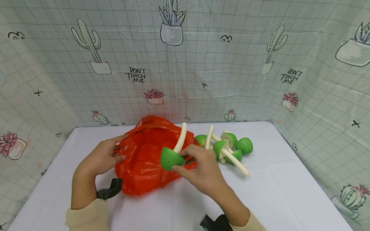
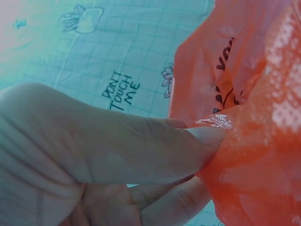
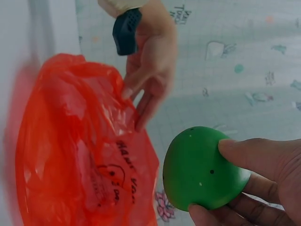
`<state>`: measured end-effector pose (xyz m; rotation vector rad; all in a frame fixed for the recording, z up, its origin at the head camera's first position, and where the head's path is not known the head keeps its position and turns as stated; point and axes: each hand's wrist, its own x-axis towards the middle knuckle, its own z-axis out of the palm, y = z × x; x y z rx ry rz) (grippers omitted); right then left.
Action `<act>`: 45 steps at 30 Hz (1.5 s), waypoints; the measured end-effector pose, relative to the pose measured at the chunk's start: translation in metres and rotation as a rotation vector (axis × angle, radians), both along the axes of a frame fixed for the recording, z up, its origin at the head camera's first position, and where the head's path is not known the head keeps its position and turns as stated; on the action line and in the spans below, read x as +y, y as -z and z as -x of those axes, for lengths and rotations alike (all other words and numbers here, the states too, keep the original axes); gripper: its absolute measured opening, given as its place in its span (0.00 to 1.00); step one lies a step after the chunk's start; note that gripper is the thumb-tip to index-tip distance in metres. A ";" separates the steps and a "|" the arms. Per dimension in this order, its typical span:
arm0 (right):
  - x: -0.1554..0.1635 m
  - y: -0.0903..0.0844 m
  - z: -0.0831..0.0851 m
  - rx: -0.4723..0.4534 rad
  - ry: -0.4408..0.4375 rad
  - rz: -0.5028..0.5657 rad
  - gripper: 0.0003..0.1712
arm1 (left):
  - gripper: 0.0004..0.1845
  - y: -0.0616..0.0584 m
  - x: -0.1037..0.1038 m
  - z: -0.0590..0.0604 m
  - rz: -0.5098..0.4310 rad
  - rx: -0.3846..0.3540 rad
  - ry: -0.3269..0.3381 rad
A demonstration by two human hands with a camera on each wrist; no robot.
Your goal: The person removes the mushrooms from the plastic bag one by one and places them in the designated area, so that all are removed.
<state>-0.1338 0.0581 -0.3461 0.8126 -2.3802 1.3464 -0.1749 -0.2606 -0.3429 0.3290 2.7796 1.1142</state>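
While I am looking down at a white table [image 1: 277, 195] walled in by a cactus-print cloth [image 1: 219, 64], my left hand [image 1: 99, 158] is pinching the edge of a crumpled orange plastic bag [image 1: 144, 160] between thumb and fingers; from the left wrist view my thumb [image 2: 141, 150] is pressing flat against the thin film. My right hand [image 1: 199, 170] is gripping a toy mushroom [image 1: 170, 157] by its green cap, fingertips curled round the dome, and its pale cream stem is pointing up and away from me. I am holding the mushroom in the air just in front of the bag, near its right side. From the right wrist view the green cap [image 3: 202, 169] is sitting against my fingers [image 3: 263, 157], with the bag [image 3: 80, 155] to its left. To the right of the bag, a small heap of more green-capped mushrooms [image 1: 228, 147] is lying on the table, their stems crossing one another.
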 end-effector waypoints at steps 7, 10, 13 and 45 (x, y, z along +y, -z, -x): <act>0.025 0.001 0.003 0.020 0.065 0.006 0.16 | 0.39 0.001 -0.003 0.000 0.008 0.015 0.011; 0.036 0.003 0.004 0.027 0.074 0.021 0.16 | 0.39 0.001 -0.003 0.000 0.007 0.013 0.010; 0.046 0.006 0.004 0.031 0.093 0.022 0.17 | 0.39 0.001 -0.002 0.000 0.002 0.014 0.011; 0.178 0.027 0.012 -0.050 0.579 -0.162 0.15 | 0.39 0.001 -0.002 0.001 0.005 -0.009 0.006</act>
